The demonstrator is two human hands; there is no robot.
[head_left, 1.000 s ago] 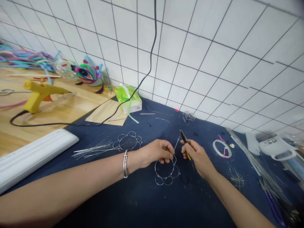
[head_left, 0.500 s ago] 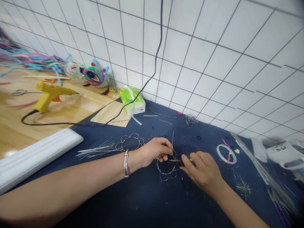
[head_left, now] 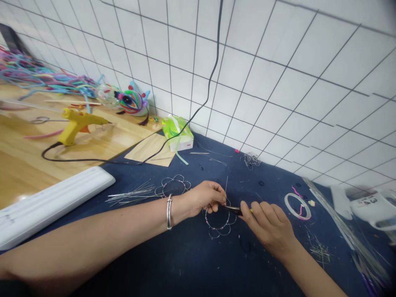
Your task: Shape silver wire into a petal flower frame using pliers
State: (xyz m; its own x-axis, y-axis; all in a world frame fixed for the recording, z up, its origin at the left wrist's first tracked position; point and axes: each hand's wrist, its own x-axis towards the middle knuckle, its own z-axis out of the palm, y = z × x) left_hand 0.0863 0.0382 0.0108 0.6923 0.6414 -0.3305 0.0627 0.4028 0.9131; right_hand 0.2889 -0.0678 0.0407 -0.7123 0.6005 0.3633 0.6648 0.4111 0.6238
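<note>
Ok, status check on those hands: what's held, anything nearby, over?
Left hand pinching beaded wire flower. Right hand gripping pliers, tips near left fingertips. Second wire flower lying beyond left wrist; no visible obstruction between hands.

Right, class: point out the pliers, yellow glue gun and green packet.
Pliers (head_left: 234, 210), head view: dark front part.
Yellow glue gun (head_left: 76, 119), head view: body.
Green packet (head_left: 185, 144), head view: white side.

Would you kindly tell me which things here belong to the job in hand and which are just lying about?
In the job:
beaded wire flower, in the left hand
pliers, in the right hand
straight wires, probably

Apparently lying about:
yellow glue gun
green pack
white ring
</note>
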